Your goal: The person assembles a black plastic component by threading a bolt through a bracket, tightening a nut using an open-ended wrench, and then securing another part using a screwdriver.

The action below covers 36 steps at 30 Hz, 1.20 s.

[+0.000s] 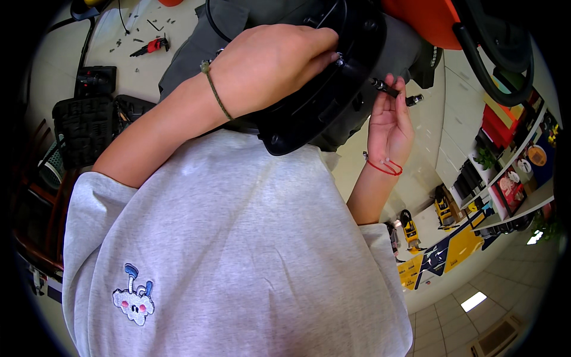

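I see right hand (389, 122) grasping black rod with metal ends (386, 89), just beside black curved part (321, 113); left hand (273, 65) bent over same part, fingertips together, can't tell from here if gripping; dark grey fabric (187, 62) behind; farther left, red-black hex keys (157, 46) on pale table (146, 80), open black case (83, 128) nearby

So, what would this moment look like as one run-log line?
left hand: at curved black part | right hand: holding black-and-silver tool | nearby: red-holder hex keys
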Available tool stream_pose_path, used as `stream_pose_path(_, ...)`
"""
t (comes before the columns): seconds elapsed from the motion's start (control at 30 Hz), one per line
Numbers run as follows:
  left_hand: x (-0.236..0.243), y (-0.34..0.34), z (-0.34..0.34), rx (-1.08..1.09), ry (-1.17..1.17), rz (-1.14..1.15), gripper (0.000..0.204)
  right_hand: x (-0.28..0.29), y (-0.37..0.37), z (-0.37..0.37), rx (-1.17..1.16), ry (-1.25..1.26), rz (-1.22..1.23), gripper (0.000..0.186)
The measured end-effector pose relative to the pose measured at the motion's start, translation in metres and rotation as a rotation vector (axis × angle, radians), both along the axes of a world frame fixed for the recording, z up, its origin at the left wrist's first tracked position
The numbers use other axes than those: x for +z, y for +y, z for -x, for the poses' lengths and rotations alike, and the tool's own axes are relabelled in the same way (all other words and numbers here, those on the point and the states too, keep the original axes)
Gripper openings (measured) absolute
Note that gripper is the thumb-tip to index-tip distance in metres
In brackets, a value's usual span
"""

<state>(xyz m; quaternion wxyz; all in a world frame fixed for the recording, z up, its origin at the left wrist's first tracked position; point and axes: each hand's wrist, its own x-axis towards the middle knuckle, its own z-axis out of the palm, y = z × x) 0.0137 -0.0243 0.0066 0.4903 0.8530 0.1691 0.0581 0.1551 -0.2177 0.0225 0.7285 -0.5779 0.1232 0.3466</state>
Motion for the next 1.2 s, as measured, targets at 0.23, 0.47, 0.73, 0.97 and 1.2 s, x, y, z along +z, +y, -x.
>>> stream_pose_path(0.23, -0.004, 0.000, 0.001, -0.013, -0.023, 0.035, 0.016, 0.000, -0.008, -0.003, 0.029, 0.103, -0.132, 0.016)
stream_pose_path(0.47, 0.007, 0.007, 0.009, 0.093, 0.094, 0.307, 0.029, -0.002, -0.006, -0.002, 0.013, 0.145, -0.148, 0.014)
stream_pose_path(0.73, -0.003, 0.003, 0.002, 0.014, -0.213, 0.130, 0.025, -0.003, -0.007, -0.004, 0.005, 0.139, -0.119, 0.014)
stream_pose_path(0.97, -0.004, -0.002, -0.004, 0.031, -0.144, 0.086, 0.024, -0.004, -0.009, -0.006, -0.012, 0.156, -0.105, 0.014)
stream_pose_path(1.2, -0.007, 0.000, -0.001, -0.019, -0.127, 0.174, 0.020, -0.005, -0.008, -0.005, -0.014, 0.162, -0.095, 0.015)
